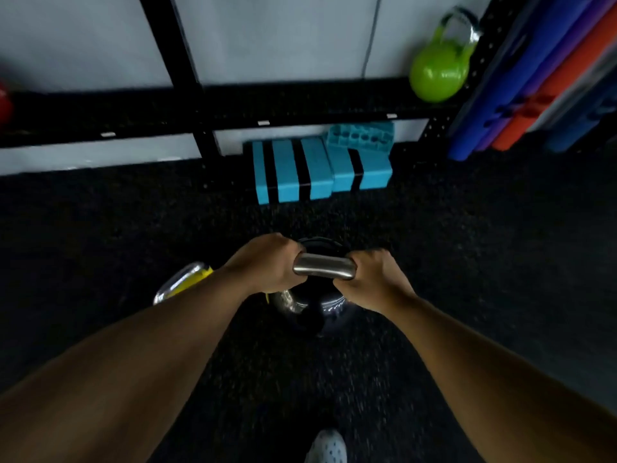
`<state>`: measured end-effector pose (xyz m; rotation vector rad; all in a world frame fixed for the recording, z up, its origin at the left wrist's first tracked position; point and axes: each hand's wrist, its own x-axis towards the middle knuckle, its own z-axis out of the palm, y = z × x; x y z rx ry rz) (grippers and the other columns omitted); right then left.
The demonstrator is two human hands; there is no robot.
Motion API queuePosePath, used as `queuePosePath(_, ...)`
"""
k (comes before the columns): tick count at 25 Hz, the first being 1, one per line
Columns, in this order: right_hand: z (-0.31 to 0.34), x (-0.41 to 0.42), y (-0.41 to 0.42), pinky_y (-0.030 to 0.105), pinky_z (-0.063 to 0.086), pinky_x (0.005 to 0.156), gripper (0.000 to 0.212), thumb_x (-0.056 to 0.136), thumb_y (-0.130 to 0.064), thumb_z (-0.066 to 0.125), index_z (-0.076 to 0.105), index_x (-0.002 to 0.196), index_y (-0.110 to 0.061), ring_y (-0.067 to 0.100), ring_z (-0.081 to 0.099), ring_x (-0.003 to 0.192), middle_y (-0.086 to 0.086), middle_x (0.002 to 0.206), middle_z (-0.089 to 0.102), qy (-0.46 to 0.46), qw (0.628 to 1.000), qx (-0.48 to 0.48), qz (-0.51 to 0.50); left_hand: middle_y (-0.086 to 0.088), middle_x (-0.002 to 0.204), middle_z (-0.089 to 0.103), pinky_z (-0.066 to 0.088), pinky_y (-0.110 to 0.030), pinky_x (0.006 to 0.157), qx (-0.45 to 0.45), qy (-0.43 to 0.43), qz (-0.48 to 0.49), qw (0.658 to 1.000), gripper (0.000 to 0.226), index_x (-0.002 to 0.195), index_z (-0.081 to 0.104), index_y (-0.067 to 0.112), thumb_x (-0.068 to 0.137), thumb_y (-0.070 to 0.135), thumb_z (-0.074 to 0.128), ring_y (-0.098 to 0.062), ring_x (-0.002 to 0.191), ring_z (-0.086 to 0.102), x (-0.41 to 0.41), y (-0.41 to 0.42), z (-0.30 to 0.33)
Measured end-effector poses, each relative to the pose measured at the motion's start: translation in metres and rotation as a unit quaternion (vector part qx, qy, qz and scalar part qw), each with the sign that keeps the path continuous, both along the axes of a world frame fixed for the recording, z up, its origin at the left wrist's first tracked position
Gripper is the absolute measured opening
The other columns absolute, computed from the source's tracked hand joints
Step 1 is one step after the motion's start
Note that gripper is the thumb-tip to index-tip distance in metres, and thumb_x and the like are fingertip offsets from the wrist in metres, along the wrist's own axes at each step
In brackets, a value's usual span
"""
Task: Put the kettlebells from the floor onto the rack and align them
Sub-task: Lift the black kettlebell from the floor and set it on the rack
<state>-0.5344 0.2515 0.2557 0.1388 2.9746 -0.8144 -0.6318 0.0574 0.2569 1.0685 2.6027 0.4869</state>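
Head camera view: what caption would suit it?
Both hands grip a black kettlebell's steel handle before the rack.

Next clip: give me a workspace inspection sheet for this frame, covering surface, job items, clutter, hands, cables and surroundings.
Surface: dark speckled rubber floor; the image is motion-blurred.
Job items: black kettlebell with a steel handle, gripped; whether it is lifted is unclear. Yellow kettlebell on the floor beside it, partly hidden by the left forearm. Green kettlebell already on the black rack. A red object at the rack's left edge, cut off.
Clutter: blue blocks under the rack shelf.
Hands: left hand and right hand both closed on the handle ends.
Cables: one thin line down the wall.
Surroundings: grey wall; coloured mats leaning at right; a shoe at the bottom.
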Motion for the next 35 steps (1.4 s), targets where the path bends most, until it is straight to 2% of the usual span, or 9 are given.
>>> queuePosePath(6,0.034,-0.194,0.018,0.025,0.052,0.045,0.005,0.078,-0.029,0.059,0.06,0.077,-0.024,0.006,0.059,0.051,-0.009,0.061,0.06,0.029,0.996,0.005,0.086,0.006,0.062,0.064,0.045,-0.023,0.047,0.013,0.08,0.075,0.994,0.004,0.074,0.059,0.029,0.071,0.032,0.059,-0.014,0.056,0.063,-0.16,0.006,0.03)
queuePosePath(10,0.045,-0.326,0.018,0.022,0.05,0.045,0.003,0.083,-0.028,0.059,0.057,0.082,-0.026,0.003,0.058,0.052,-0.012,0.062,0.058,0.045,0.993,0.006,0.11,0.014,0.055,0.049,0.033,-0.015,0.042,0.042,0.094,0.107,0.989,0.019,0.068,0.045,0.036,0.077,0.029,0.06,-0.002,0.045,0.049,-0.284,0.002,0.039)
queuePosePath(13,0.047,-0.403,0.013,0.014,0.038,0.046,0.006,0.082,-0.032,0.059,0.055,0.079,-0.033,0.0,0.054,0.051,-0.016,0.059,0.052,0.062,0.992,0.01,0.112,0.004,0.073,0.066,0.046,-0.026,0.053,0.015,0.142,0.114,0.983,0.02,0.09,0.063,0.02,0.082,0.035,0.054,-0.019,0.062,0.065,-0.353,-0.002,0.037)
queuePosePath(16,0.049,-0.478,0.012,0.007,0.036,0.047,0.005,0.079,-0.035,0.058,0.058,0.084,-0.035,-0.003,0.053,0.054,-0.019,0.059,0.051,0.089,0.991,0.013,0.098,-0.002,0.083,0.07,0.055,-0.035,0.063,0.037,0.139,0.169,0.975,0.018,0.094,0.061,0.023,0.083,0.038,0.057,-0.028,0.073,0.069,-0.421,-0.002,0.038)
queuePosePath(20,0.05,-0.563,0.022,0.031,0.057,0.058,0.015,0.081,-0.028,0.063,0.066,0.094,-0.022,0.017,0.067,0.066,-0.004,0.076,0.07,0.093,0.991,0.012,0.091,-0.002,0.09,0.071,0.053,-0.033,0.068,0.039,0.131,0.203,0.97,0.023,0.103,0.061,0.028,0.083,0.038,0.061,-0.026,0.081,0.07,-0.498,0.016,0.041)
queuePosePath(26,0.032,-0.663,0.046,0.036,0.06,0.072,0.025,0.085,-0.024,0.066,0.067,0.109,-0.021,0.021,0.071,0.081,0.004,0.092,0.075,0.135,0.986,-0.007,0.094,-0.004,0.097,0.072,0.048,-0.031,0.069,0.067,0.137,0.246,0.957,0.031,0.113,0.059,0.034,0.082,0.034,0.061,-0.03,0.091,0.069,-0.586,0.048,0.031)
queuePosePath(29,0.016,-0.686,0.052,0.031,0.057,0.069,0.02,0.084,-0.021,0.066,0.068,0.104,-0.02,0.021,0.07,0.08,0.002,0.088,0.074,0.132,0.987,-0.031,0.084,-0.002,0.097,0.071,0.05,-0.033,0.071,0.068,0.148,0.249,0.955,0.03,0.111,0.06,0.031,0.081,0.029,0.066,-0.027,0.091,0.069,-0.606,0.059,0.017)
queuePosePath(32,0.006,-0.707,0.056,0.012,0.036,0.051,0.014,0.082,-0.017,0.068,0.058,0.081,-0.026,0.006,0.057,0.059,-0.014,0.067,0.056,0.133,0.988,-0.031,0.068,-0.003,0.093,0.069,0.049,-0.035,0.068,0.064,0.144,0.258,0.953,0.02,0.099,0.059,0.024,0.08,0.025,0.066,-0.029,0.088,0.067,-0.631,0.068,0.005)
queuePosePath(35,0.006,-0.73,0.061,0.016,0.028,0.048,0.023,0.079,-0.016,0.068,0.046,0.077,-0.024,0.006,0.046,0.054,-0.012,0.063,0.048,0.112,0.992,-0.02,0.051,-0.002,0.082,0.06,0.045,-0.034,0.063,0.065,0.116,0.264,0.955,0.015,0.087,0.054,0.022,0.079,0.022,0.067,-0.03,0.082,0.063,-0.657,0.073,0.002)
